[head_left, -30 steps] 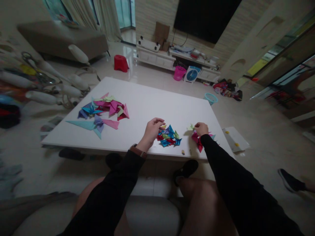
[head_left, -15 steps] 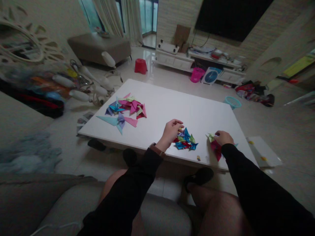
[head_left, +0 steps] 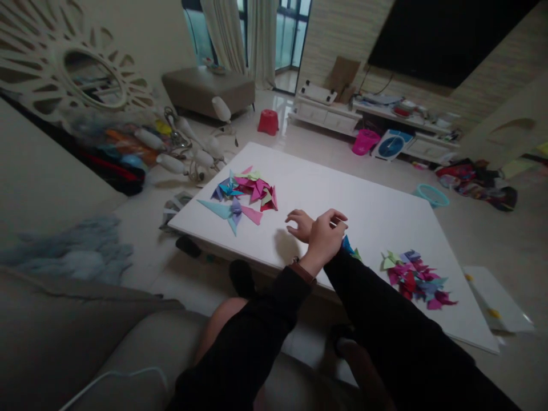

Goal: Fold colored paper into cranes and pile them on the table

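Observation:
My arms cross over the white table. My left hand [head_left: 326,233], with a brown-strapped watch at the wrist, is loosely curled with fingers apart and nothing visible in it. Behind it and to its left, my right hand [head_left: 300,225] reaches out, fingers spread and pointing left, apparently bare. A folded paper pile with blue and green pieces [head_left: 349,246] is mostly hidden by my right sleeve. To the left lies a group of pink, green and blue origami pieces [head_left: 257,187], with a light blue, purple and pink piece [head_left: 235,212] in front. Another multicoloured origami pile [head_left: 413,277] lies at the right.
The white table [head_left: 308,178] stands before the sofa [head_left: 141,342]. Beyond it are a red stool [head_left: 268,122], a pink bin [head_left: 365,141] and a light blue basket [head_left: 432,195]. At the left, a lamp with white shades [head_left: 201,157] stands close to the table's corner.
My right hand has left the right-hand origami pile and crossed leftward past my left hand, uncovering that pile. My right sleeve now covers most of the middle pile. The view has shifted.

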Available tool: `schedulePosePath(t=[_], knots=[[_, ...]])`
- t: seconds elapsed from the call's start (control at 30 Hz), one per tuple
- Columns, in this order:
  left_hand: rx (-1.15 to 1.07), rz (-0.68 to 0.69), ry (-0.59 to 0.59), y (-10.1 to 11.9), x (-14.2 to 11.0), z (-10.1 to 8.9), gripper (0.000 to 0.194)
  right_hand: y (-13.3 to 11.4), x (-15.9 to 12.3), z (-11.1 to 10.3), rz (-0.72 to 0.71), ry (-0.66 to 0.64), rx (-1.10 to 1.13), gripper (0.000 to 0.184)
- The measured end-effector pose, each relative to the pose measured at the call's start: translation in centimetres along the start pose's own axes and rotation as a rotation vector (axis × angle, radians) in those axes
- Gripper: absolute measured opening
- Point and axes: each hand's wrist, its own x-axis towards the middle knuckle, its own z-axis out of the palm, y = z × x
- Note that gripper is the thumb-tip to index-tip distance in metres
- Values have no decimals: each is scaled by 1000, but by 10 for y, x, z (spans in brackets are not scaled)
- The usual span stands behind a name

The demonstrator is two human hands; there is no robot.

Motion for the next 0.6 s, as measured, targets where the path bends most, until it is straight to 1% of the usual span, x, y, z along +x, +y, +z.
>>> schedulePosePath(t=[0.07,0.13,0.17,0.23,0.3,0.4,0.5,0.6], knots=[[-5,7,-17,4,1,-5,9,-19,29,46,-79,-109,0,17],[-14,7,-20,6,2,-11,9,-32,54,82,-122,-226,-73,22],[-18,3,-18,7,3,-14,9,-36,64,96,-123,-264,-103,27],[-29,-12,-15,10,4,-20,10,-40,79,116,-105,-308,-139,38],[-40,-22,-8,12,6,-25,10,-41,89,129,-82,-337,-143,45],[-50,-20,3,14,9,-29,10,-39,96,137,-50,-386,-134,53],[-57,-19,10,15,10,-29,8,-42,95,138,-36,-418,-123,59],[-65,-18,11,15,10,-28,7,-50,90,132,-62,-388,-81,54]])
